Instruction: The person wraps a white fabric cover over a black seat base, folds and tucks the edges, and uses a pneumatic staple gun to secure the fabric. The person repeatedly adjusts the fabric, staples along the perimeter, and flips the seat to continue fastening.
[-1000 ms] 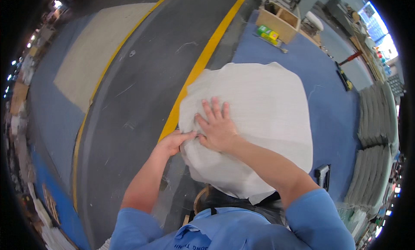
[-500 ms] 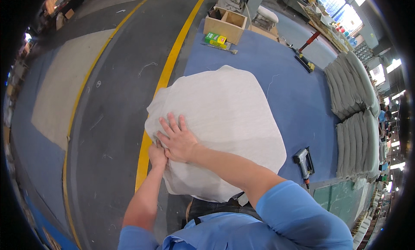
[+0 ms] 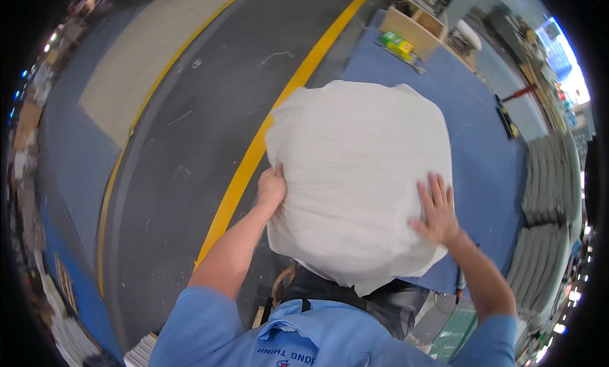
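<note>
A cushion-like pad covered in off-white cloth (image 3: 361,176) lies in front of me, over the near left part of the blue work table. The cloth is loose and wavy along its left and near edges. My left hand (image 3: 272,187) is closed on the cloth at the left edge, its fingertips hidden beneath. On the right side of the pad, my right hand (image 3: 438,211) rests with fingers spread over the cloth, slightly blurred, holding nothing. What lies under the cloth does not show.
The blue table top (image 3: 485,176) stretches right and away. At its far end stand a wooden box (image 3: 415,27) and a green-yellow carton (image 3: 398,45). A black-and-yellow nail gun (image 3: 507,121) lies far right, near grey stacked cushions (image 3: 550,176). A tool (image 3: 461,281) is partly hidden by my right arm.
My right hand has moved from beside the left hand across to the pad's right side. The left hand still grips the left edge. The whole view has shifted and turned.
</note>
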{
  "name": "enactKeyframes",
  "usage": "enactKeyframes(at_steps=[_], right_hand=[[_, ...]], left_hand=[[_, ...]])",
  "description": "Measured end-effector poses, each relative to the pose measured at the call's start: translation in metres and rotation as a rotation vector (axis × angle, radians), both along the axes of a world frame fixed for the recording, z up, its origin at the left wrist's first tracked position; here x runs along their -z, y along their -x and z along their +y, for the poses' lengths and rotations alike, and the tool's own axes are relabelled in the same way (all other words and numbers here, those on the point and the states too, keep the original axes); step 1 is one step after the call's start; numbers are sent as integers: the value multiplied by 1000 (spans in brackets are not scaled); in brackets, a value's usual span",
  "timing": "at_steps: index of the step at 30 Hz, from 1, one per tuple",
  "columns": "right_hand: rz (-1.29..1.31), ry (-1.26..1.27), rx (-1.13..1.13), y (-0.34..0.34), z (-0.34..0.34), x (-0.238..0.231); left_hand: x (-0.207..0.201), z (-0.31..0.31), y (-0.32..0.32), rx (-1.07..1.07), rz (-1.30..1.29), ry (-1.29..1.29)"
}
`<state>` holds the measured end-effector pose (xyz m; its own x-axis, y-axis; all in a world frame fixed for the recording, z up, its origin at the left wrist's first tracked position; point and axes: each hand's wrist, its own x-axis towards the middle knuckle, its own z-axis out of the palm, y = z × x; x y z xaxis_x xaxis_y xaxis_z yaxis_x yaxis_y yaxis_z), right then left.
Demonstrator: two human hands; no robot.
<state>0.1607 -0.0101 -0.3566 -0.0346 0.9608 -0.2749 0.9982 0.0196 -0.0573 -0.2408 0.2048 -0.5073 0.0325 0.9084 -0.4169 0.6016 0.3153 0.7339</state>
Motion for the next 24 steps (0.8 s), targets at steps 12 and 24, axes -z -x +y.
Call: enactKeyframes(at_steps=[12,24], right_hand=[[244,174,-276,231,75,30],[33,10,-459,299,104,58]], left_hand=[[-24,0,4,-332,-526,459],[11,5,16,-226,-587,392]])
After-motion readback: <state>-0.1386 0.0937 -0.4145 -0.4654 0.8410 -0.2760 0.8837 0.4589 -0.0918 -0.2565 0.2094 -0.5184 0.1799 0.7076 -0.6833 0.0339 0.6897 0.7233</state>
